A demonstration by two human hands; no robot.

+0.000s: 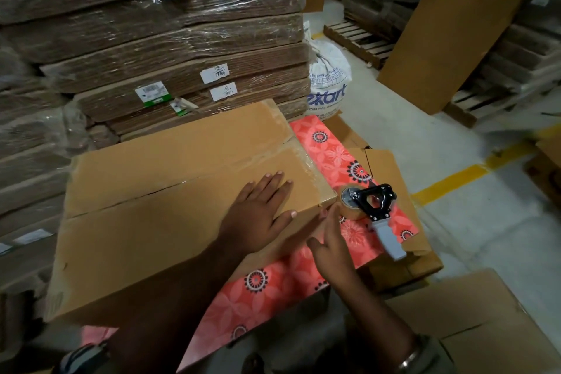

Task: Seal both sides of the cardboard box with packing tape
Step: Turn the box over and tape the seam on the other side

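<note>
A large brown cardboard box [145, 215] lies on a table covered with a pink flowered cloth [331, 155]. Clear tape runs over the right part of its centre seam and down the right end. My left hand [258, 215] rests flat, fingers spread, on the box top near its right front corner. My right hand [329, 240] touches the box's right side just below that corner, fingers fairly straight. A tape dispenser [372, 206] with a black frame, grey handle and a roll of clear tape lies on the cloth just right of my right hand; neither hand holds it.
Shrink-wrapped stacks of flat cardboard [170, 48] rise behind the box. A white printed sack [329, 79] stands at the back right. Loose cardboard sheets, wooden pallets [361, 39] and a yellow floor line [455, 179] lie to the right. Another box [473, 325] sits at bottom right.
</note>
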